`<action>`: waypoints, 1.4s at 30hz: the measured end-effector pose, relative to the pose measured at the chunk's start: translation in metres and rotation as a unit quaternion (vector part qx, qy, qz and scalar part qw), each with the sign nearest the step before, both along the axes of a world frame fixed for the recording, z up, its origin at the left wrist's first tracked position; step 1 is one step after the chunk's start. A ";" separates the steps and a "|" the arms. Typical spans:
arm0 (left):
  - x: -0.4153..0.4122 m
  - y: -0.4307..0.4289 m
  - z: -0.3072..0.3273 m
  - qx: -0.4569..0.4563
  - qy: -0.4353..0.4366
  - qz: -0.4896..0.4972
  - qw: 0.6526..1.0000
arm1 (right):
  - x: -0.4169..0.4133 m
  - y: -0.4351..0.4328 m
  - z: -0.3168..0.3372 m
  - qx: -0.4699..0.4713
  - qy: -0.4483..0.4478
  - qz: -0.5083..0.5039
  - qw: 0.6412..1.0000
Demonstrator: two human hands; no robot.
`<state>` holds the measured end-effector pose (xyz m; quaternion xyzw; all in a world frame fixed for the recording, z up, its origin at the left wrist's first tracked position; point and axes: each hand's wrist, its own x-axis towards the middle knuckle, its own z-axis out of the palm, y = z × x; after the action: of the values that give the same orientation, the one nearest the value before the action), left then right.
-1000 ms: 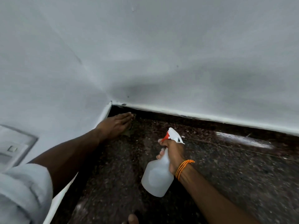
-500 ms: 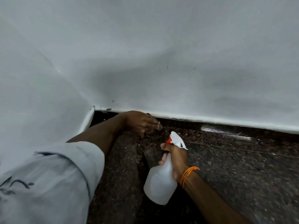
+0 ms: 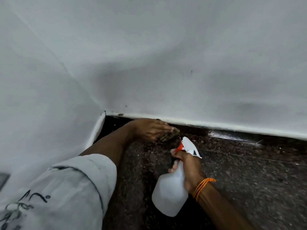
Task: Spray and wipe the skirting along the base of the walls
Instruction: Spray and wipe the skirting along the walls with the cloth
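Obs., corner of room – person crouched low, both arms reaching to the base of the white wall (image 3: 166,63).

Left hand (image 3: 149,129): laid against the dark skirting (image 3: 240,136) a little way right of the corner, just under the wall's white lower edge. Fingers straight and close together, pressing flat on a dark greenish wiping pad (image 3: 170,136). The pad showed below and beyond the fingertips and touched the skirting. Thumb hidden; could not tell whether it pinched the pad from beneath. Forearm bare, with a pale grey sleeve (image 3: 66,188) bearing dark printed marks bunched above the elbow.

Right hand (image 3: 187,168): wrapped round the neck of a translucent white spray bottle (image 3: 169,195). Fingers were curled tight about it, one hooked over the red trigger. The white nozzle head (image 3: 189,146) pointed up and left toward the pad – near it, not touching. The bottle body hung tilted below the hand, clear of the speckled dark stone floor (image 3: 249,188). Liquid level not legible. Orange braided thread band (image 3: 203,185) on that wrist.

Skirting: a dark strip along the foot of the wall, running from the corner off to the right edge. One stretch to the right of both hands was glossy and reflected light; the part by the pad looked dull.
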<state>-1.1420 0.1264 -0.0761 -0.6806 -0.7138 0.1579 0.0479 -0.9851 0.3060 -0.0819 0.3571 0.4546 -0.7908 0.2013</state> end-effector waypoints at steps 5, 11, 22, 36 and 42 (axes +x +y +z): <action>0.011 -0.071 -0.016 -0.075 0.072 0.105 0.989 | 0.014 -0.002 0.011 0.002 0.013 0.018 1.000; 0.063 -0.116 -0.013 0.019 0.044 0.321 0.946 | 0.012 -0.036 0.009 0.023 0.008 0.072 0.997; 0.102 -0.157 0.018 -0.044 0.063 0.406 0.911 | -0.016 -0.098 0.013 0.060 0.035 0.171 0.983; 0.019 -0.100 0.015 -0.233 0.081 0.057 0.967 | -0.017 -0.072 -0.004 0.096 0.058 0.122 0.986; 0.038 -0.138 0.013 -0.244 0.087 0.361 0.896 | -0.019 -0.074 -0.003 0.108 0.026 0.156 0.982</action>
<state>-1.1044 -0.0118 -0.0630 -0.3504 -0.8425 0.3916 -0.1181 -1.0038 0.2325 -0.0851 0.2809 0.5922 -0.7051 0.2706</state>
